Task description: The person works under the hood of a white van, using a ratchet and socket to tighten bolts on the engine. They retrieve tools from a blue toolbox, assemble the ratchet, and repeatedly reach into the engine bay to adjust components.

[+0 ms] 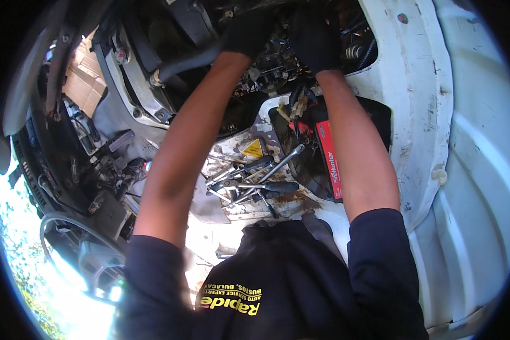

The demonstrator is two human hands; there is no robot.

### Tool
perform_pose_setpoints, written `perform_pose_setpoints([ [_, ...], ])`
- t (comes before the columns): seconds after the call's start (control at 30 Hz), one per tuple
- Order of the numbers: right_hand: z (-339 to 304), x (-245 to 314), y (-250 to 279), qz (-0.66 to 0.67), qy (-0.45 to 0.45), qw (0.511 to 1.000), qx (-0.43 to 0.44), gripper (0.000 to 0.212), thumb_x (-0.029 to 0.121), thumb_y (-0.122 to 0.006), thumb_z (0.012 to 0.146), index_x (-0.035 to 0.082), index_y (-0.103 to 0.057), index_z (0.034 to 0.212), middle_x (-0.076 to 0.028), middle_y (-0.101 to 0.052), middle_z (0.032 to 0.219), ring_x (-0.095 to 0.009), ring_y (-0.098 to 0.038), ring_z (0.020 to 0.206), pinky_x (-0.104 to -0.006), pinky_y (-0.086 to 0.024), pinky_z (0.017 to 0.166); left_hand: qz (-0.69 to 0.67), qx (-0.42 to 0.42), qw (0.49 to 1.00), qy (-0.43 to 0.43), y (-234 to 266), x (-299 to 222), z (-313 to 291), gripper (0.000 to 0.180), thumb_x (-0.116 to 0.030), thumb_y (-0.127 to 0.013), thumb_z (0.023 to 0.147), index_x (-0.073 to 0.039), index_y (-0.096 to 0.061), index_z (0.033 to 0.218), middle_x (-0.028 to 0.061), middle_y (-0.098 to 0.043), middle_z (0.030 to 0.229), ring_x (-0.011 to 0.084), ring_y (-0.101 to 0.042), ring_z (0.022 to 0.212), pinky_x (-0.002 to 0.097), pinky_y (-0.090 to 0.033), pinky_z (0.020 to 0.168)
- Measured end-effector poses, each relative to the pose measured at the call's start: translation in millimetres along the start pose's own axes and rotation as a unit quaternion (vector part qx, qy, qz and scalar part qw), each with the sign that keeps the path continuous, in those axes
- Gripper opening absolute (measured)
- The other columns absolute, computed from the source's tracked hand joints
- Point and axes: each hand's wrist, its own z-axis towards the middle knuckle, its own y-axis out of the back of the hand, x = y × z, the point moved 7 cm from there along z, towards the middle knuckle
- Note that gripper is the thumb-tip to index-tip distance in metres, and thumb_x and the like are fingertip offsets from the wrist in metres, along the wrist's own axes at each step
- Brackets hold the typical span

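Observation:
Both my arms reach up into a dark engine compartment. My left hand [247,33] wears a black glove and rests on dark engine parts, just beside the end of a black rubber hose [181,65]. My right hand [315,41], also in a black glove, presses down on a cluster of metal fittings and wiring [272,69]. The gloves blend into the dark parts, so what the fingers hold is hidden. Below my forearms lies a heap of ratchets, wrenches and screwdrivers [255,181] on a rusty white panel.
A black battery with a red label [330,161] sits under my right forearm. White body panels [430,113] curve along the right. A steering wheel [76,238] and dashboard parts lie at the lower left, and cardboard [85,79] at the upper left.

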Motion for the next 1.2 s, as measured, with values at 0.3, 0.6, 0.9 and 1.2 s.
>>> perform_pose_setpoints([
  [0.3,-3.5,2.4,4.7,0.067,0.033,0.996,-0.045,0.029,0.029,-0.059,0.092,0.008,-0.072,0.107,-0.018,-0.072,0.098,-0.036,-0.070,0.091,-0.0533,-0.054,0.081,0.078,0.014,0.984,-0.158,18.5,-9.8,-3.7,0.029,-0.019,-0.058,0.097,-0.014,-0.073,0.122,0.0164,-0.073,0.114,0.0353,-0.071,0.104,0.0455,-0.057,0.086],
  [0.6,-1.9,-1.6,5.2,0.085,0.030,0.996,-0.005,0.028,0.030,-0.060,0.092,0.008,-0.070,0.106,-0.018,-0.071,0.096,-0.036,-0.069,0.085,-0.0544,-0.053,0.073,0.069,-0.042,0.979,-0.187,50.1,-39.2,6.0,0.020,-0.026,-0.061,0.089,-0.017,-0.077,0.095,0.0088,-0.071,0.089,0.0285,-0.070,0.087,0.0430,-0.054,0.079],
  [0.9,-3.4,3.8,4.4,0.045,0.023,0.999,-0.012,0.027,0.035,-0.061,0.092,0.012,-0.071,0.103,-0.015,-0.072,0.094,-0.034,-0.070,0.083,-0.0525,-0.053,0.070,0.046,0.026,0.982,-0.183,23.5,-25.8,9.3,0.022,-0.027,-0.060,0.088,-0.015,-0.078,0.095,0.0091,-0.073,0.092,0.0280,-0.070,0.086,0.0447,-0.054,0.078],
  [1.2,-4.0,3.2,-1.0,0.066,0.011,0.998,0.009,0.028,0.036,-0.063,0.090,0.013,-0.072,0.103,-0.015,-0.072,0.099,-0.034,-0.070,0.090,-0.0527,-0.053,0.078,-0.051,-0.020,0.979,-0.194,39.0,-24.7,-0.5,0.022,-0.020,-0.059,0.086,-0.014,-0.077,0.095,0.0122,-0.073,0.095,0.0317,-0.069,0.095,0.0450,-0.053,0.087],
])
